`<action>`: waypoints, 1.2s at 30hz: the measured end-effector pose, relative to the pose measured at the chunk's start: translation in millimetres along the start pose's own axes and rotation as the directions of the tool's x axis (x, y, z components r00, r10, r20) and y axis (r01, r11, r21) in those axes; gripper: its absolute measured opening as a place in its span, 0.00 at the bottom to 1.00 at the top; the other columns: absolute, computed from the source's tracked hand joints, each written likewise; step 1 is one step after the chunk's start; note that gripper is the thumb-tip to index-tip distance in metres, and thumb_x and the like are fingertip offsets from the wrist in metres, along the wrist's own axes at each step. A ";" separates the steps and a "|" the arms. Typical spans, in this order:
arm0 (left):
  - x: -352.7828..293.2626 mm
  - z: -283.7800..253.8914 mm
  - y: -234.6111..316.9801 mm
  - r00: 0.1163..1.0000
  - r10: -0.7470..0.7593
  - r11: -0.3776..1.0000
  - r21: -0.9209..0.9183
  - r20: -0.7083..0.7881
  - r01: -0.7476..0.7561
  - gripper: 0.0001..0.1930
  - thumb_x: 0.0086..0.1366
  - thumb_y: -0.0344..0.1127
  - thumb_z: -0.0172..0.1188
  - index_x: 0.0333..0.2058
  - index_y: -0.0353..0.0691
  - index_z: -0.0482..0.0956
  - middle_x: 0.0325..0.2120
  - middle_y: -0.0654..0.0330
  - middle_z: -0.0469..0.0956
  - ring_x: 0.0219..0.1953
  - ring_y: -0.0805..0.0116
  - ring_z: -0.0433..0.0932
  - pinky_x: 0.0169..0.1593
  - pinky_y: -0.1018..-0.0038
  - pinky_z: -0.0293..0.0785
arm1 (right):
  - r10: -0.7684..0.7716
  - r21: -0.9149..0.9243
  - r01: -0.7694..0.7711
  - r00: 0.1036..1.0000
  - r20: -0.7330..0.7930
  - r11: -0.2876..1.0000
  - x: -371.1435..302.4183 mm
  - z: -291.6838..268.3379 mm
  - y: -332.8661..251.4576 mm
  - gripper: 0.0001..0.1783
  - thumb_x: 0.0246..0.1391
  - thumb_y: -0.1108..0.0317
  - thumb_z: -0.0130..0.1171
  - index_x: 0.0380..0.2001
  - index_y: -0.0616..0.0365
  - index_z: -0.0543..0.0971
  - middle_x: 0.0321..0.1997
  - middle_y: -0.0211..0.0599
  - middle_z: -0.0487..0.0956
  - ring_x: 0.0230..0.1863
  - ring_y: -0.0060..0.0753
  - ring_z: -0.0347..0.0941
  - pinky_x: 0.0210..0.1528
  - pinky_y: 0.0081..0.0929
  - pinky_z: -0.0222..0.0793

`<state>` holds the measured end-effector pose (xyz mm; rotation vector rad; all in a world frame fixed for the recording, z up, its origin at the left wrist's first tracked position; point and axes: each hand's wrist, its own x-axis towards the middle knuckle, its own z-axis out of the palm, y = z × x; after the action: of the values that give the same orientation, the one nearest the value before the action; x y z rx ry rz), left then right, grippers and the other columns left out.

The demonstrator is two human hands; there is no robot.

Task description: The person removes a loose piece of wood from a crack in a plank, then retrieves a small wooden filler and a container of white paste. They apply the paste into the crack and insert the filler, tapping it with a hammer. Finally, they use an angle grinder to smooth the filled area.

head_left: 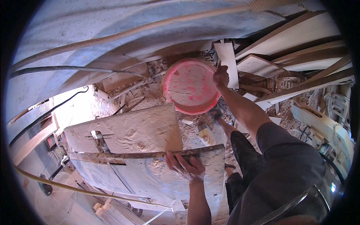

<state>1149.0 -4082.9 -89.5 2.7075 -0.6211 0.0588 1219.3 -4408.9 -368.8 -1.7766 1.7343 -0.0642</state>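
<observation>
Sitting beside right hand (221, 77): pink tub (194, 110)

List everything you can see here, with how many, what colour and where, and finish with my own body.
Round basin: one, dusty pink, upper centre
Work surface: one, dust-brown and grey, centre-left
Dark bar: one, brown, across work surface
Metal piece: one, grey, in work surface's slot
Container: one, pale yellowish, below basin
Boards: several, pale, upper right
Shavings: uncountable, tan, around basin
Hose: one, brown, across top
Cord: one, yellow, lower left
Fan: one, greyish, lower left
Left hand: one, dusty, on bar
Right hand: one, curled at basin's right rim, grip partly hidden
Shirt: one, dark, lower right
</observation>
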 end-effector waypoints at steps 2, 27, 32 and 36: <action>-0.3 1.4 0.1 1.000 0.005 1.000 0.006 0.003 -0.005 0.27 0.73 0.42 0.46 0.65 0.32 0.63 0.68 0.35 0.60 0.68 0.28 0.58 0.67 0.36 0.56 | 0.033 -0.038 -0.032 0.999 0.012 0.999 0.4 -12.0 3.0 0.15 0.68 0.59 0.47 0.51 0.56 0.68 0.42 0.61 0.83 0.47 0.70 0.79 0.49 0.60 0.72; -35.7 -16.0 -6.0 0.994 -0.109 0.931 -0.350 0.004 0.103 0.30 0.64 0.32 0.60 0.64 0.36 0.67 0.70 0.42 0.56 0.73 0.39 0.51 0.72 0.40 0.51 | -0.568 0.569 0.235 0.635 0.524 0.788 -134.3 -119.0 -50.7 0.13 0.62 0.70 0.56 0.46 0.64 0.81 0.41 0.42 0.85 0.41 0.35 0.83 0.42 0.32 0.78; -175.5 -128.1 -15.5 0.980 -0.095 0.909 -0.416 -0.176 0.013 0.31 0.60 0.28 0.59 0.64 0.37 0.68 0.65 0.43 0.66 0.70 0.39 0.60 0.72 0.48 0.60 | -0.787 0.777 0.177 0.284 0.548 0.605 -204.9 -217.5 -26.0 0.16 0.66 0.68 0.53 0.54 0.58 0.78 0.42 0.33 0.82 0.40 0.28 0.79 0.46 0.31 0.77; -345.1 -202.9 -31.8 0.952 -0.176 0.860 -0.510 -0.252 0.023 0.28 0.56 0.28 0.59 0.59 0.37 0.75 0.59 0.48 0.72 0.65 0.44 0.67 0.67 0.56 0.69 | -0.734 0.656 0.330 0.301 0.609 0.679 -358.7 -353.4 -1.7 0.12 0.66 0.68 0.60 0.50 0.58 0.81 0.34 0.22 0.75 0.36 0.16 0.69 0.41 0.21 0.68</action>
<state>859.2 -3841.3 48.1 2.1594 -0.3418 0.2317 1013.2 -4225.6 52.5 -1.5503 0.2722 0.1318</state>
